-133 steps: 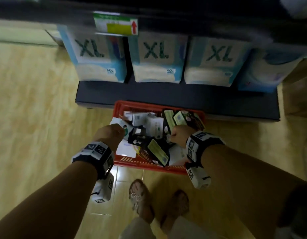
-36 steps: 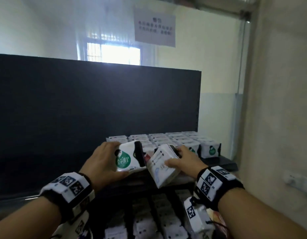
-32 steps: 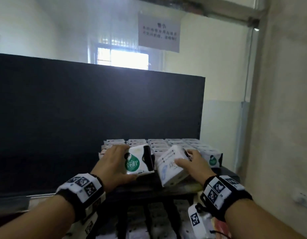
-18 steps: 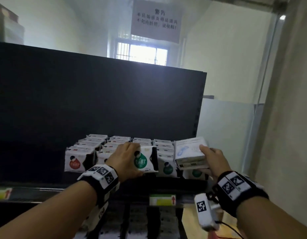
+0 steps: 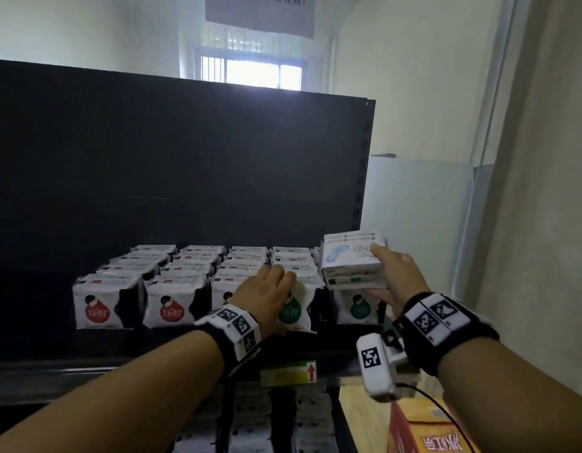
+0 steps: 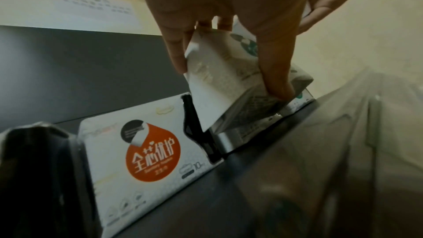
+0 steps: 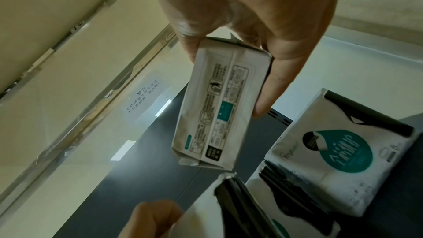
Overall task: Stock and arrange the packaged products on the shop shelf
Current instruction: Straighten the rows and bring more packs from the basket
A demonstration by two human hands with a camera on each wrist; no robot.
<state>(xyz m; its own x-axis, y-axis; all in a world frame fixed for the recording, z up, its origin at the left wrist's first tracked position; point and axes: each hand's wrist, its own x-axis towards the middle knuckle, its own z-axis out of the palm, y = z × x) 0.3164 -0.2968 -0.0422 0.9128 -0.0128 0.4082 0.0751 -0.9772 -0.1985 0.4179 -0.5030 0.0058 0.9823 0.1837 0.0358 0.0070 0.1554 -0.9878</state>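
My left hand (image 5: 276, 286) grips a white pack with a green label (image 5: 294, 310) at the front of a shelf row. In the left wrist view this pack (image 6: 219, 82) is tilted, pinched between thumb and fingers, with its lower edge on the black shelf (image 6: 228, 196). My right hand (image 5: 377, 269) holds a white pack with blue print (image 5: 348, 261) flat in the air, above the rightmost row. The right wrist view shows that pack's printed back (image 7: 217, 106) between thumb and fingers. Rows of red-label packs (image 5: 96, 302) and green-label packs (image 5: 359, 308) fill the shelf.
The shelf's black back panel (image 5: 185, 158) rises behind the rows, and the shelf's left part is dark. A price tag (image 5: 288, 371) sits on the front rail. More packs (image 5: 250, 420) lie on lower shelves. An orange cardboard box (image 5: 430, 433) stands below right, by a wall.
Both hands rose from the red floor basket to the top shelf, each with a pack. In the last half second the left pack came down onto the shelf front; the right pack stays raised.
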